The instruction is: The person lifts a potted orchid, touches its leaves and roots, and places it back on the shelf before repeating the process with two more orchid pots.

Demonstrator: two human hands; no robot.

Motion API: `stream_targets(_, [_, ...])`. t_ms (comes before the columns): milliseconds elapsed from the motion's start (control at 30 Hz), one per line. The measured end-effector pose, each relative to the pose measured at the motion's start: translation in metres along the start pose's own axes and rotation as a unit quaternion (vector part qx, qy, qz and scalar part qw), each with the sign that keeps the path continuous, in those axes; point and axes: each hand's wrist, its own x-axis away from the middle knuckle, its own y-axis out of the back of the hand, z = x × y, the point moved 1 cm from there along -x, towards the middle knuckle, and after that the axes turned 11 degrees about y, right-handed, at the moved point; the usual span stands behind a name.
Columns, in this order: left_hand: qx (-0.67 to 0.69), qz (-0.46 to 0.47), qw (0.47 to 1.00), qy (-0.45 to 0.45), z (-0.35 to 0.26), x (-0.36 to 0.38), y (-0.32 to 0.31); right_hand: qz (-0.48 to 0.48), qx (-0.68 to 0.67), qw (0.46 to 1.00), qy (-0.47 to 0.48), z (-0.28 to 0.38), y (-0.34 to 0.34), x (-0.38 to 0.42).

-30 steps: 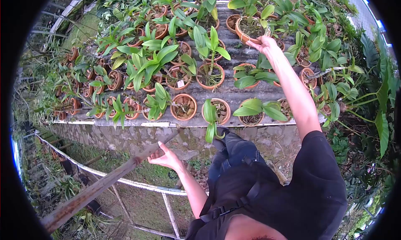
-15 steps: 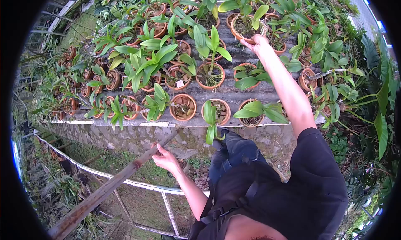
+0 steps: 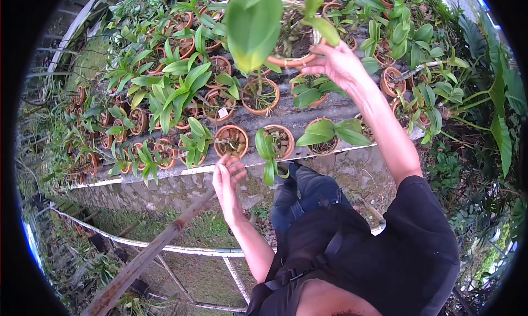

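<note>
My right hand grips the rim of a clay pot that is raised above the table. In the pot grows a broad-leaved plant, and one of its large leaves is yellowing at the tip. My left hand is open and empty, fingers apart, just in front of the table's near edge. Close to it a small pot of chunky brown pieces sits on the table. The end of a wooden pole comes up beside my left wrist.
Several potted plants stand in rows on the corrugated grey table. A low stone wall runs beneath its front edge. A white-railed wire fence curves at lower left, and large-leaved foliage borders the right.
My right hand has lifted the potted plant off the table and brought it toward me. My left hand has moved up from beside the pole toward the table edge, its fingers spreading.
</note>
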Motion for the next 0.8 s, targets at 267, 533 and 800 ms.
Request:
stream_targets(267, [0.170, 0.260, 0.948, -0.069, -0.034, -0.017, -0.041, 0.112, -0.063, 0.982, -0.141, -0.059, -0.064, 0.100])
stream_targets(533, [0.218, 0.085, 0.970, -0.060, 0.000, -0.017, -0.032, 0.182, 0.025, 0.979, -0.091, -0.105, -0.072, 0.138])
stream_targets(800, [0.309, -0.002, 0.949, -0.063, 0.027, 0.010, -0.026, 0.408, 0.348, 0.844, 0.029, -0.052, -0.028, 0.091])
